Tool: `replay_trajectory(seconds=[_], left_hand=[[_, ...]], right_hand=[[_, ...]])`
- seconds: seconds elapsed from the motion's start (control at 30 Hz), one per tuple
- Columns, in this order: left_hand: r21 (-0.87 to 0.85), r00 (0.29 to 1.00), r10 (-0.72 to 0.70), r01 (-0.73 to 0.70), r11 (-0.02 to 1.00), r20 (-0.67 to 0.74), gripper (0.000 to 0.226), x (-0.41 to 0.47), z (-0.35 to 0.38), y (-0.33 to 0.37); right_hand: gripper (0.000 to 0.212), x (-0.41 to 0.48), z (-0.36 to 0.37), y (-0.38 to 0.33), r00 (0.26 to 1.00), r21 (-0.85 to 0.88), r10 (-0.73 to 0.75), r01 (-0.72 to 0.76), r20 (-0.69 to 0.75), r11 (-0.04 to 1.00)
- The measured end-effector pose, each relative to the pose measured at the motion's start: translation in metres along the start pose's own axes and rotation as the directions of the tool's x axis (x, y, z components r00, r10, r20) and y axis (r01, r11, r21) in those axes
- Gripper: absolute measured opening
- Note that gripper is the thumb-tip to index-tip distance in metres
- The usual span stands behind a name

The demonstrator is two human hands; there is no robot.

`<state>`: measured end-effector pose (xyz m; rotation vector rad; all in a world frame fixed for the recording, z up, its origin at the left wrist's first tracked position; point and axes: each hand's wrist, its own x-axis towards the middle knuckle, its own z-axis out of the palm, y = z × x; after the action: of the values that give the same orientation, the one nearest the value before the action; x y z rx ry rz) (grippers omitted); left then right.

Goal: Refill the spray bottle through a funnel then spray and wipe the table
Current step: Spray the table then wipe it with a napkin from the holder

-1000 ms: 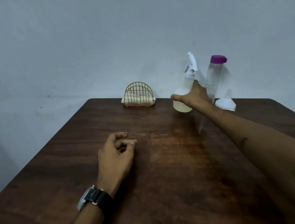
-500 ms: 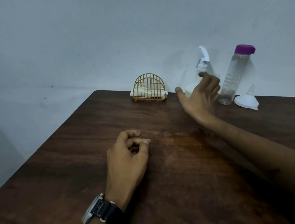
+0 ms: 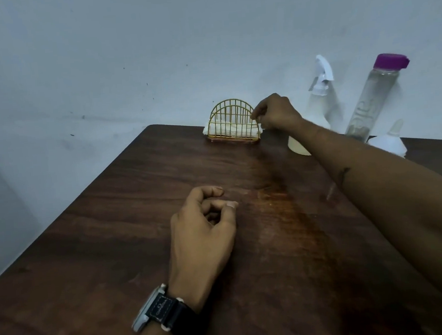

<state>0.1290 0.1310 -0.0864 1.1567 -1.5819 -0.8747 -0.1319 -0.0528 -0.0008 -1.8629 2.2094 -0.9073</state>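
Spray bottle (image 3: 323,106) unheld: nearest, the left hand (image 3: 201,237) lies loosely curled, empty, on the desk (image 3: 114,241). Farther, the right hand (image 3: 276,114) curls at the napkin holder's (image 3: 227,122) right end, grip unclear; the bottle stands behind that forearm.

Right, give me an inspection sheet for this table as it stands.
Surface: dark wooden table, glossy patch mid-table.
Job's things: spray bottle, purple-capped bottle and white funnel stand far right; napkins in a gold wire holder.
Clutter: nothing seen.
Hands: left hand rests loosely curled, empty; right hand has fingers at the holder's right rim, grip unclear.
Cables: nothing seen.
Surroundings: plain pale wall; wristwatch on left wrist.
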Motion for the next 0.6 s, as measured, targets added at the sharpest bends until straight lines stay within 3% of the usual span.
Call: replay_trajectory(seconds=[0.13, 0.23, 0.33, 0.6], left_hand=[[0.004, 1.000, 0.004, -0.004, 1.000, -0.013, 0.017, 0.001, 0.001, -0.001], [0.013, 1.000, 0.010, -0.010, 1.000, -0.013, 0.016, 0.000, 0.001, -0.001], [0.012, 1.000, 0.011, -0.011, 1.000, -0.021, 0.016, 0.000, 0.001, 0.000], [0.021, 1.000, 0.004, -0.004, 1.000, -0.019, 0.016, 0.002, 0.001, -0.001]], right_hand=[[0.025, 0.005, 0.010, 0.012, 0.999, -0.024, 0.027, -0.026, 0.037, 0.999], [0.016, 0.004, 0.012, 0.016, 0.996, -0.086, -0.061, 0.066, 0.063, 0.994], [0.026, 0.008, 0.015, 0.011, 0.980, -0.231, -0.144, 0.173, 0.135, 0.957], [0.021, 0.019, 0.017, 0.011, 0.972, -0.378, -0.180, 0.226, 0.153, 0.898]])
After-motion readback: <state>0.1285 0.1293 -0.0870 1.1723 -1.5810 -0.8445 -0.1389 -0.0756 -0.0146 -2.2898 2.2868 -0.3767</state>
